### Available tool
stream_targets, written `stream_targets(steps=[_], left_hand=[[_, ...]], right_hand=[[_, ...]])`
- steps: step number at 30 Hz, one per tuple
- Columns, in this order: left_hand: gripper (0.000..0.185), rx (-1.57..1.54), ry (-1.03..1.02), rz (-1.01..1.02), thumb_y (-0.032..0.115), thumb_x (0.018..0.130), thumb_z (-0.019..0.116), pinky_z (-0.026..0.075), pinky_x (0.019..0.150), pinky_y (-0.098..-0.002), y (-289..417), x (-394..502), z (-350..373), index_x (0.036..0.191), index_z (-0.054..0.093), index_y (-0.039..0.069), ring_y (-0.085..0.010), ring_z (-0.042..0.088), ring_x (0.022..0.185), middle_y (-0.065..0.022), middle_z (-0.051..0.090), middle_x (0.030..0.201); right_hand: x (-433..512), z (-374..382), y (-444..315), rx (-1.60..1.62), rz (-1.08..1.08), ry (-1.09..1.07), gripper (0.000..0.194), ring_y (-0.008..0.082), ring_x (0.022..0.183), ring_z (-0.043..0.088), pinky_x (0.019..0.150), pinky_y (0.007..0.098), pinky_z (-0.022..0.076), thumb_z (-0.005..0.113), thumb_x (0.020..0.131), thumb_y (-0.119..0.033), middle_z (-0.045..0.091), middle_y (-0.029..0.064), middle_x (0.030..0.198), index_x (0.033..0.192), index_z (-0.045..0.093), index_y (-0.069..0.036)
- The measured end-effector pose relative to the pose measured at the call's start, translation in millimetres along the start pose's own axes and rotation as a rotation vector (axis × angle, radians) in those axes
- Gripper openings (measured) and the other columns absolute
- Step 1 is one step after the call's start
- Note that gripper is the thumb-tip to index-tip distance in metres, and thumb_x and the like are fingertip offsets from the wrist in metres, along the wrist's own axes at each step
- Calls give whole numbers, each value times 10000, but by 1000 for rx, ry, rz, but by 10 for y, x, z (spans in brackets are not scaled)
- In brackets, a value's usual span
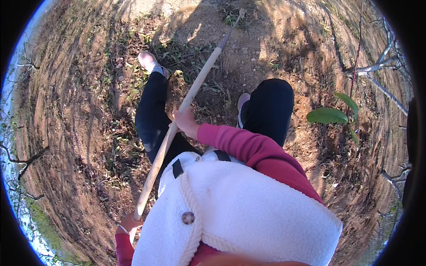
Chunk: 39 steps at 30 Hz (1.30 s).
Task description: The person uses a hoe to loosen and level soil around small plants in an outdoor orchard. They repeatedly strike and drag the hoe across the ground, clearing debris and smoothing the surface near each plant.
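Note:
A long wooden handle [199, 79] slants from the lower left up towards the ground in front of me. A grey metal socket [226, 39] joins it to a narrow metal neck. At the far end the tool's head [242, 13] meets the soil, too small and blended with the ground to tell its shape. My right hand [187, 122] is closed around the middle of the handle, in front of my body. Beside my left hip, my left hand [129, 222] grips the handle near its butt end, with a thin band at the wrist.
Dry brown soil [246, 63] has leaf litter and cut weeds [179, 53] on it. My feet stand apart, the left one [148, 60] farther forward. At the right are a leafy shoot [327, 115] and bare branches [376, 68]. More twigs [31, 163] reach in at the left.

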<state>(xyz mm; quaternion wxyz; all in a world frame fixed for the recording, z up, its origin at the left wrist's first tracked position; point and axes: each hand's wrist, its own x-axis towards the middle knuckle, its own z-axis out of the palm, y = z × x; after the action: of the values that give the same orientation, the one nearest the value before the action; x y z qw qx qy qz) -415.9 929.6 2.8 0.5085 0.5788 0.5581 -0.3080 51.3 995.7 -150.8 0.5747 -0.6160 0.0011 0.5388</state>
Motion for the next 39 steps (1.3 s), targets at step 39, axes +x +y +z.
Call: stream_targets(steps=[39], left_hand=[[282, -692, -444, 607, 92, 871, 567, 384, 360, -256, 5082, 2643, -163, 1102, 415, 36, -111, 440, 378, -15, 456, 604]], right_hand=[[2074, -999, -1919, -44, -182, 251, 285, 242, 511, 583, 427, 408, 537, 547, 853, -100, 515, 116, 744, 1039, 359, 7]])
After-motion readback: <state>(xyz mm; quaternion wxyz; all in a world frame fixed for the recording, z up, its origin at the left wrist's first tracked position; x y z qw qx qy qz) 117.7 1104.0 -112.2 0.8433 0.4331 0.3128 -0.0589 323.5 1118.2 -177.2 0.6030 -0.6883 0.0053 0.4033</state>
